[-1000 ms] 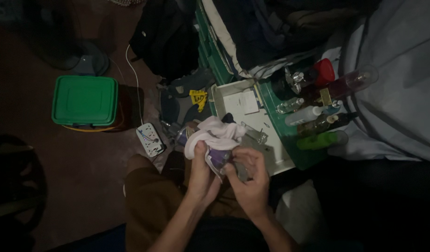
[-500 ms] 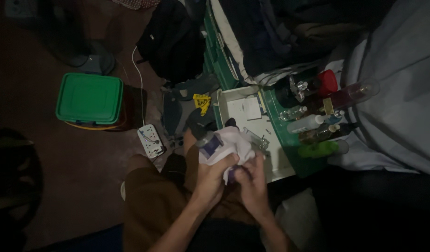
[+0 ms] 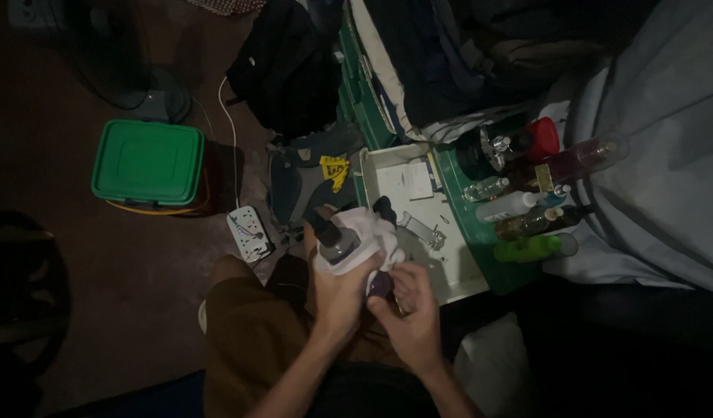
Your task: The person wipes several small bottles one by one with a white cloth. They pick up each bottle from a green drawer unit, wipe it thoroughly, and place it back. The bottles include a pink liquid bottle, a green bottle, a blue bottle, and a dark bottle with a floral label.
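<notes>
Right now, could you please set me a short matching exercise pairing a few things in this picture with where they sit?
Things:
1. green-lidded box
2. power strip
3. red cap
4. white cloth

Places:
A. among the bottles on the right
B. around the bottle in the left hand
C. on the floor at far left
D. on the floor at the end of a white cable

Pairs: 1-C, 2-D, 3-A, 4-B

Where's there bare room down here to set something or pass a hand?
Free: the floor between the green-lidded box, the power strip and the knee; part of the white tray. Crowded: the bottles right of the tray, and the bags above.
</notes>
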